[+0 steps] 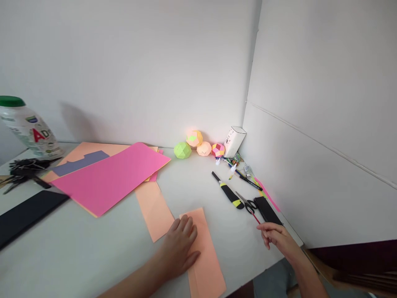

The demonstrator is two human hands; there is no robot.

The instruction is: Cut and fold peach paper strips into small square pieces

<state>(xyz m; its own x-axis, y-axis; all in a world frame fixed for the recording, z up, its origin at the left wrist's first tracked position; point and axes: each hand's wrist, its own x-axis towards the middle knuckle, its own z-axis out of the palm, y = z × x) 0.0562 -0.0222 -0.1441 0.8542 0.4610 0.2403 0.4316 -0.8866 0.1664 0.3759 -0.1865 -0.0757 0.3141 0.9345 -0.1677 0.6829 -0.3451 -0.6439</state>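
Note:
My left hand (180, 248) lies on a folded strip of peach paper (209, 260) near the table's front, with its fingers stretched out over the upper left part. A second peach strip (155, 211) is just left of it and runs up to the coloured sheets. At the right edge of the table, my right hand (276, 236) pinches a thin red stick (256, 218) that points up and left; its exact kind is too small to tell. Beyond its tip are black-handled scissors (247, 203), a black and yellow cutter knife (229, 193) and a black phone-like case (267, 210).
Pink sheets (111, 180) lie at the left over peach and purple paper. Several faceted paper balls (182, 150) and a white box (235, 141) stand by the wall, near pens and small bottles. A white bottle (31, 128), black clips (29, 167) and a dark slab (29, 215) are far left.

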